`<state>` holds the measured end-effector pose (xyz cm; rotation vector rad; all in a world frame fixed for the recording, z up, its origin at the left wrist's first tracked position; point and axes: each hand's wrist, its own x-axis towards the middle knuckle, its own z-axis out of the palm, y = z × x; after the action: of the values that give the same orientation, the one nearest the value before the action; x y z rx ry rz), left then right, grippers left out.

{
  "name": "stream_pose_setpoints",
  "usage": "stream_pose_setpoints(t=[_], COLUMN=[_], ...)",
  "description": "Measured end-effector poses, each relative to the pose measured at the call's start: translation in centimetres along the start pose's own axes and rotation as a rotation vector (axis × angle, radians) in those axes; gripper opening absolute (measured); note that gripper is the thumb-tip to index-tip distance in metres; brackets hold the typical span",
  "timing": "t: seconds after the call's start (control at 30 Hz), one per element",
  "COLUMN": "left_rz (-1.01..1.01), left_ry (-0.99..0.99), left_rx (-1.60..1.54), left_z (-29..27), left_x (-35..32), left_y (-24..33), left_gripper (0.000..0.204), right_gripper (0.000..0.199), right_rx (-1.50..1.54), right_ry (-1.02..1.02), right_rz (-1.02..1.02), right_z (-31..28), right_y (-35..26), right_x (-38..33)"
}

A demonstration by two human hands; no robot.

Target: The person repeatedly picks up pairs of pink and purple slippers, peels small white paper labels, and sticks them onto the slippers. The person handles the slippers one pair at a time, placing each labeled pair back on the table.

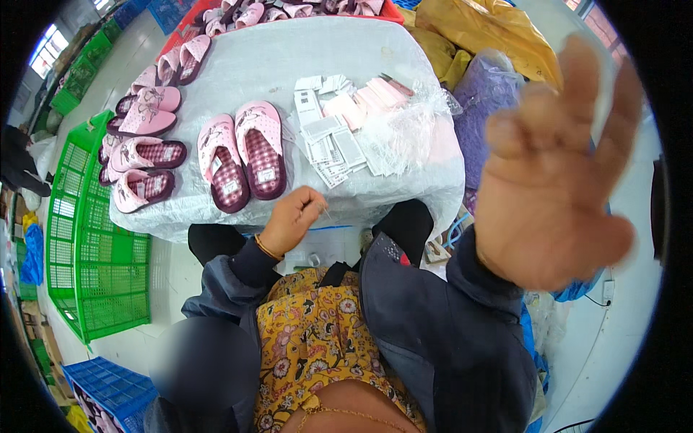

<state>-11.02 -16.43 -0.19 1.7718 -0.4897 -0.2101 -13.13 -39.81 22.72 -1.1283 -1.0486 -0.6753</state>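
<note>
Head view shows the left hand (292,220) at the near edge of the plastic-covered table (281,65), fingers curled in and tips drawn together; whether they pinch the fine pale strand (326,213) beside them, I cannot tell; the right hand (559,209), blurred, is raised with its fingers spread. Just beyond the left hand, a pair of pink plaid-lined slippers (261,148) lies toes-away on the table; white paper tags (346,144) lie to their right; more pink slippers (148,119) line the left side.
</note>
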Motion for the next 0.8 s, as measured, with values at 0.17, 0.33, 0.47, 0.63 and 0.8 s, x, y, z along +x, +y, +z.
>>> stream_pose_setpoints(t=[0.17, 0.33, 0.47, 0.63, 0.8], left_rz=[0.067, 0.084, 0.071, 0.071, 0.05], left_ry=[0.133, 0.147, 0.129, 0.136, 0.171], left_rx=[-0.183, -0.207, -0.205, -0.24, -0.247], left_z=[-0.4, -0.8, -0.8, -1.0, -0.8], left_x=[0.9, 1.1, 1.1, 1.3, 1.3], left_y=[1.8, 2.8, 2.7, 3.5, 3.4], left_gripper=[0.017, 0.017, 0.017, 0.016, 0.015], right_gripper=[0.022, 0.017, 0.016, 0.015, 0.018], right_rx=[-0.4, -0.399, -0.252, -0.164, -0.495], right_ry=[0.137, 0.021, 0.16, 0.246, -0.077], right_rz=[0.478, 0.854, 0.891, 0.47, 0.704], right_z=[0.3, 1.0, 0.8, 1.1, 1.2], right_y=[3.1, 7.0, 7.0, 5.0, 6.0], right_x=[-7.2, -13.5, -13.2, -7.9, -8.8])
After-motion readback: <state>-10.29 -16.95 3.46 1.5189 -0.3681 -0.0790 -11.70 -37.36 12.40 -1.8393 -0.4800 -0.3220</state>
